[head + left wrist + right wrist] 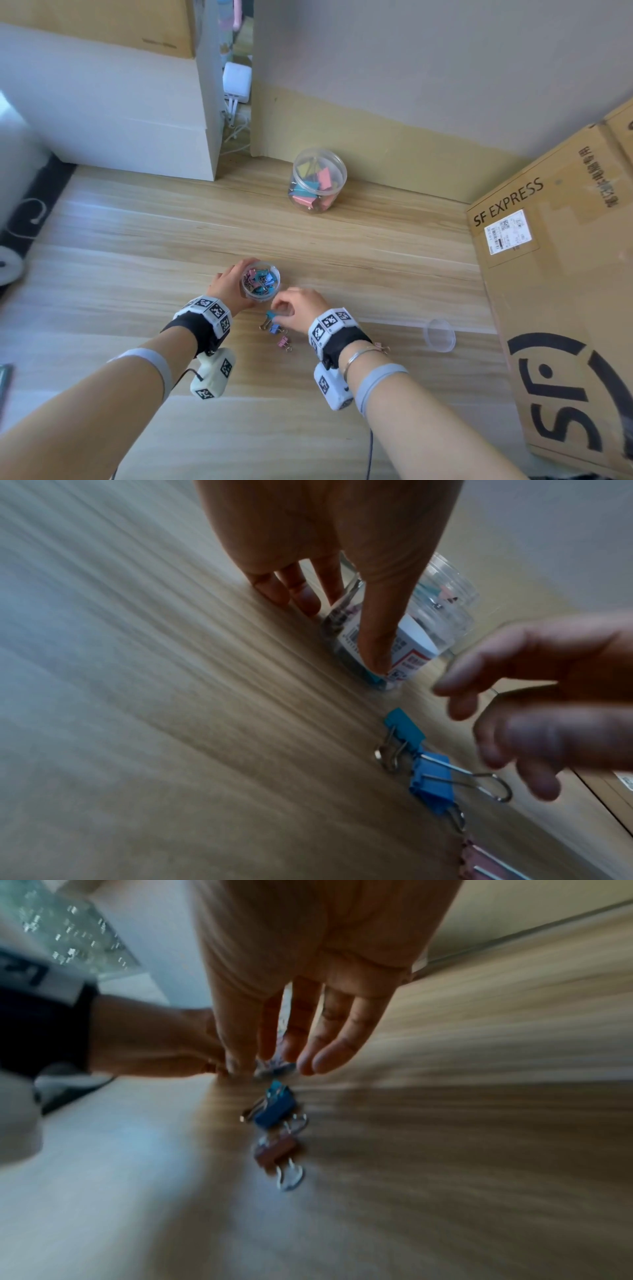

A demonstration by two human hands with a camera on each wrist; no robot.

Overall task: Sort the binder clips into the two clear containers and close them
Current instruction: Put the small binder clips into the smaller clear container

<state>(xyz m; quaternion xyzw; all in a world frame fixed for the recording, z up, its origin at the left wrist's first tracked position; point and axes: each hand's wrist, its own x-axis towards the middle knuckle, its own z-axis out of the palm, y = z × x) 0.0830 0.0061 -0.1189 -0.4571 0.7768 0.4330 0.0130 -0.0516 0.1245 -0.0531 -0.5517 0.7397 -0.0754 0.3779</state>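
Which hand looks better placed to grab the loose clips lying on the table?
Right. The right hand hovers open just above the teal clip, with nothing in its fingers. The left hand is busy gripping the small jar.

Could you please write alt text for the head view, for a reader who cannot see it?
The left hand grips a small jar of clips on a wooden table, while the right hand reaches for loose clips. A larger jar stands farther back; a lid lies right.
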